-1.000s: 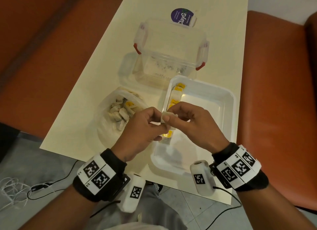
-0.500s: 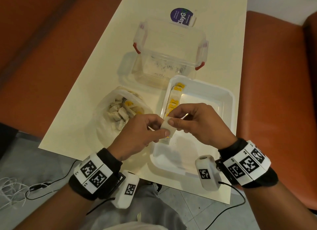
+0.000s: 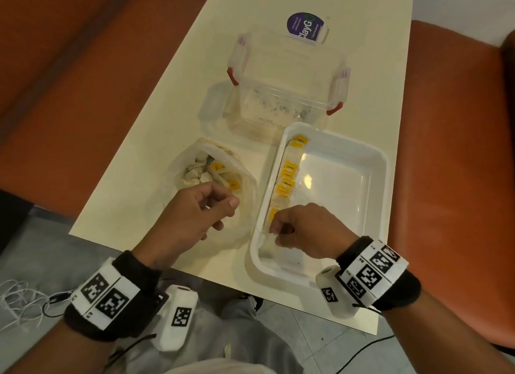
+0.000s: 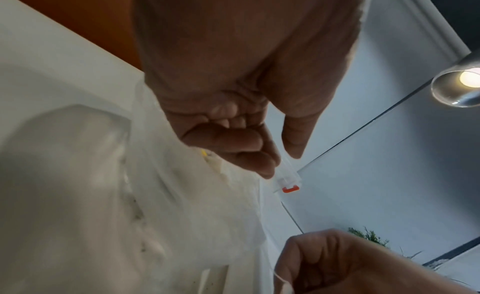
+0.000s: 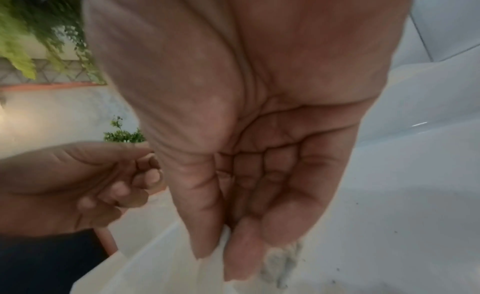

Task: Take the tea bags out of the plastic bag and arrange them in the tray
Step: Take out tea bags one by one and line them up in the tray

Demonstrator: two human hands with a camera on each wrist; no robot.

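Note:
A white tray (image 3: 348,148) lies on the table's right side. A row of tea bags with yellow tags (image 3: 287,176) runs along its left wall. My right hand (image 3: 274,228) is low in the tray's near-left corner, at the near end of that row. Its thumb and forefinger pinch a pale tea bag (image 5: 281,261), with the right hand (image 5: 221,263) just above the tray floor. The crumpled plastic bag (image 3: 184,162) to the left holds several more tea bags (image 3: 206,173). My left hand (image 3: 220,206) hovers over the bag's near edge, fingers curled and holding nothing (image 4: 280,163).
A clear lidded box with red latches (image 3: 287,75) stands behind the tray and bag. A purple-labelled packet (image 3: 305,28) lies beyond it. Orange benches flank the narrow cream table (image 3: 133,184). Its near edge runs just below my wrists. Cables lie on the floor at left.
Both hands held one tea bag above the tray's left rim. The left hand has let go and moved left over the plastic bag. The right hand has lowered the tea bag into the tray.

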